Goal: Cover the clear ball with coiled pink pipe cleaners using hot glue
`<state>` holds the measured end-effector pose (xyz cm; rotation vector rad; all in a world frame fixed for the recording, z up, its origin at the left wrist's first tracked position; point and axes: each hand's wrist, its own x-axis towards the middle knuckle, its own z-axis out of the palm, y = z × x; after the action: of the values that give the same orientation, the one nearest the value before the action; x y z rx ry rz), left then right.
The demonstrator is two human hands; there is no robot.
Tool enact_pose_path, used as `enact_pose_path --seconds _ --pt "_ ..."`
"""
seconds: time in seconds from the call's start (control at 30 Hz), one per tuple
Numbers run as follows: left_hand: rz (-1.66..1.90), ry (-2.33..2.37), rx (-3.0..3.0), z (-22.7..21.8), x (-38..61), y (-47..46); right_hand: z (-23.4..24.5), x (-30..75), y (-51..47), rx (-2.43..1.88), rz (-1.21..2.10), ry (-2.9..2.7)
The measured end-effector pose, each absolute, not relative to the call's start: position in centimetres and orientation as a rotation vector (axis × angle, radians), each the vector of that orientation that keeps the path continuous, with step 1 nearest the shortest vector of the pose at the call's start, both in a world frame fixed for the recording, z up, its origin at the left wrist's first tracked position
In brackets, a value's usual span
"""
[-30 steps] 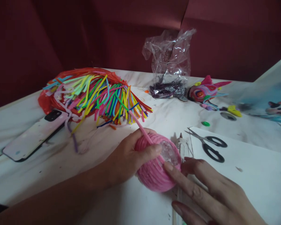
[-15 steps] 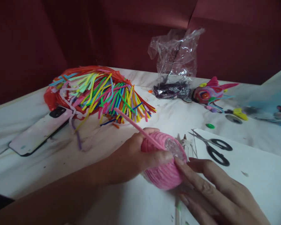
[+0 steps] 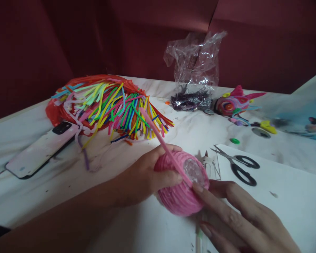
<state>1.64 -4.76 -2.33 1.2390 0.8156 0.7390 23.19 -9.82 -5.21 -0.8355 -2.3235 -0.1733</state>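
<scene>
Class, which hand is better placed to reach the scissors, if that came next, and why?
Probably the right hand: the scissors lie nearer to it, and only its fingertips seem to touch the pink ball. The left hand is farther off, holding the ball's side.

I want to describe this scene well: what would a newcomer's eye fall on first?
Probably the heap of multicoloured fuzzy strips, with red plastic, at the back left. Next, the pink-wound round object at lower centre, held in the left grip and touched by the right grip. Also, a colourful fish-like figure at back right.
</scene>
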Motion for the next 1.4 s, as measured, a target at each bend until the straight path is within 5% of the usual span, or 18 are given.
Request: enact_pose_path --seconds 0.67,1.4 --pt "0.768 0.839 1.28 -1.6 2.3 -5.8 -4.4 21.8 -10.3 -0.91 -0.583 -2.365" --pt "0.976 0.945 1.529 -2.0 2.5 -5.7 -4.8 22.2 -10.2 -1.009 -0.381 -2.31"
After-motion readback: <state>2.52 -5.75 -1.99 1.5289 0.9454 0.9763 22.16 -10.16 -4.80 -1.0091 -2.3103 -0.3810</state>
